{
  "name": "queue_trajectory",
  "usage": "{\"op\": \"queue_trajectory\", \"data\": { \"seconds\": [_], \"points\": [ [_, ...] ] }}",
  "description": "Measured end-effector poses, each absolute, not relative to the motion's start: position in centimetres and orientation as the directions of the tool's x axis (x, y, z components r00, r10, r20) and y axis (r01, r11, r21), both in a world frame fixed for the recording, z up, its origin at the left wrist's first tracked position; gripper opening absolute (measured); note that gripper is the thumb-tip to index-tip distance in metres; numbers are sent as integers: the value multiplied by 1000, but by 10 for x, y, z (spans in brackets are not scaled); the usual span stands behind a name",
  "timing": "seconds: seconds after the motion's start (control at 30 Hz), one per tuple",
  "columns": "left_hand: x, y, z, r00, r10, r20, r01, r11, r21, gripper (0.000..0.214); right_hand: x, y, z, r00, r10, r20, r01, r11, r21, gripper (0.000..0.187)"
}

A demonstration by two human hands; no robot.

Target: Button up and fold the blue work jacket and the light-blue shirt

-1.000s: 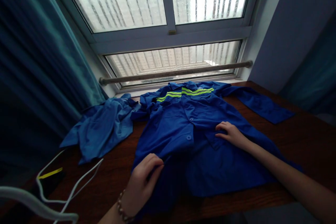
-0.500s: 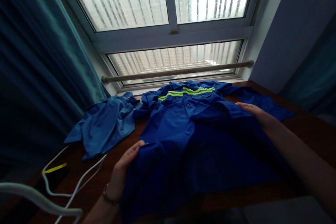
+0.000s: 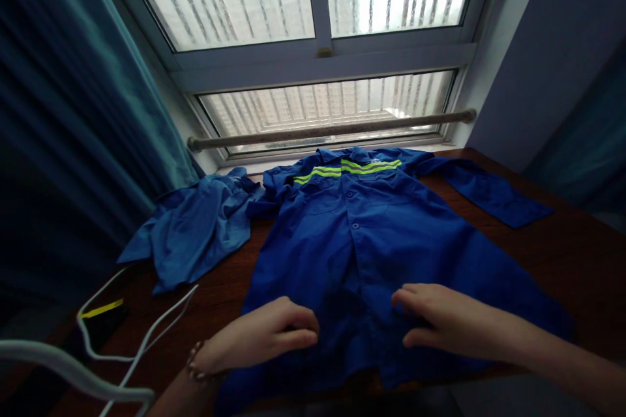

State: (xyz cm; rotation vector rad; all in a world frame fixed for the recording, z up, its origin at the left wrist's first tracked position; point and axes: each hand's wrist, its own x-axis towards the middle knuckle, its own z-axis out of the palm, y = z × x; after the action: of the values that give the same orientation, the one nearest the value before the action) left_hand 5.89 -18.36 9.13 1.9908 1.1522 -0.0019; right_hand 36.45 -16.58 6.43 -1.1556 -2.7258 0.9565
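Note:
A royal-blue work jacket (image 3: 401, 234) lies spread on the brown wooden table (image 3: 562, 254), with a yellow-green reflective stripe across the chest and buttons down the front. Its collar points at the window, its hem at me. My left hand (image 3: 274, 332), with a bracelet on the wrist, is over the lower left of the jacket; thumb and bent fingers are apart, nothing between them. Over the lower right, across the front opening, my right hand (image 3: 435, 316) has its thumb and fingers apart, holding nothing. Whether either hand touches the cloth I cannot tell.
A lighter blue garment (image 3: 200, 228) lies crumpled on the left of the table. White cables (image 3: 147, 339) and a dark object with a yellow edge (image 3: 102, 309) are at the lower left. A rail (image 3: 332, 133) crosses the window behind; a curtain (image 3: 112, 78) hangs at left.
Both hands have let go of the jacket's lower front edges and moved inward over it. The lifted right panel now lies flat, and more of the buttoned front shows.

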Motion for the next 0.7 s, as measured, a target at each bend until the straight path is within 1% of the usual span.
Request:
{"op": "queue_trajectory", "data": {
  "seconds": [0.07,0.1,0.13,0.17,0.2,0.23,0.3,0.33,0.4,0.47,0.5,0.53,0.6,0.67,0.7],
  "points": [
    [69,-182,90,530,759,-379,777,-255,576,37,347,-177,45,-717,684,-134,655,596,-464,52],
    [75,-181,87,495,792,-358,808,-268,524,39,340,-181,37,-716,686,-132,667,616,-418,59],
    [80,-181,82,469,822,-324,832,-287,475,45,334,-184,31,-714,686,-139,678,627,-384,59],
    [86,-182,76,460,837,-295,846,-313,432,52,331,-184,26,-713,685,-152,683,630,-369,53],
    [92,-183,69,468,839,-277,850,-341,401,58,330,-184,24,-713,683,-158,682,624,-380,43],
    [96,-183,63,484,832,-270,847,-370,381,59,331,-182,25,-718,678,-156,669,612,-421,32],
    [103,-185,54,509,818,-269,840,-404,361,48,339,-176,29,-734,667,-127,606,559,-566,14],
    [105,-185,53,512,814,-275,840,-406,361,40,344,-173,32,-732,673,-110,564,507,-652,10],
    [105,-185,56,520,806,-283,828,-393,400,27,355,-168,37,-696,711,-97,460,339,-820,14],
    [102,-186,65,539,798,-268,791,-371,487,28,366,-165,41,-623,772,-127,321,104,-941,20],
    [101,-186,71,548,799,-248,764,-358,537,31,371,-164,43,-573,803,-164,233,-33,-972,23],
    [99,-187,76,556,802,-220,734,-349,582,35,377,-163,45,-521,826,-216,135,-171,-976,26],
    [98,-187,86,582,798,-158,668,-358,653,41,388,-162,50,-423,836,-349,-60,-410,-910,34],
    [99,-187,94,654,746,-124,598,-410,688,40,399,-161,53,-375,795,-476,-192,-569,-799,45],
    [101,-186,97,704,698,-129,566,-443,695,37,403,-160,54,-376,771,-514,-226,-614,-756,52]
  ]
}}
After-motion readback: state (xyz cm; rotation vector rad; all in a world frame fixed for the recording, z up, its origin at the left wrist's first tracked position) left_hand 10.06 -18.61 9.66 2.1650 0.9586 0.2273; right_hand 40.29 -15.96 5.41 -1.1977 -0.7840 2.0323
